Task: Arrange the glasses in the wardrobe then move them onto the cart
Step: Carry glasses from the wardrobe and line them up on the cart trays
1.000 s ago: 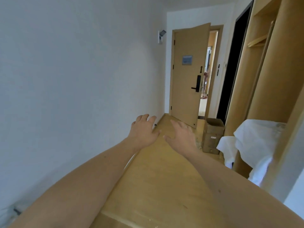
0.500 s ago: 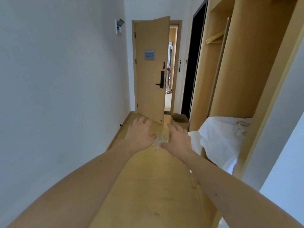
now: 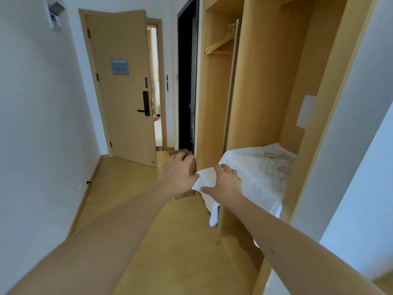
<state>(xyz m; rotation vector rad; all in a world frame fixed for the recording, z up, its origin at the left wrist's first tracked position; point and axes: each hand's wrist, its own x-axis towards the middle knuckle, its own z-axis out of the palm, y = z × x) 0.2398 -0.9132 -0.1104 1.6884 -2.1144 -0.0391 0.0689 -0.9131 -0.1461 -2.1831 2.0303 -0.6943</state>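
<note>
Both arms were stretched forward toward the open wardrobe, and both hands were seen from the back. The left hand was held with its fingers loosely spread and gently bent, nothing gripped in it, its thumb tip close against the near corner of the white cloth; whether contact was made could not be told. The right hand was raised over that same hanging corner, fingers relaxed and slightly apart, thumb stretched out beneath, no pinch shown. The cloth was draped over the wardrobe's lower shelf, its front edge spilling down past the shelf's lip. The glasses, clear ones, three as far as could be made out, were clustered at the back right corner of the shelf, right beside the inner side wall, standing upright on the cloth and well apart from both hands. A cardboard box was partly hidden behind the left hand, on the floor by the wardrobe's left edge. Wooden hangers were hung from a rail in the upper left section. Farther back, a wooden door with a black handle was left ajar.
</note>
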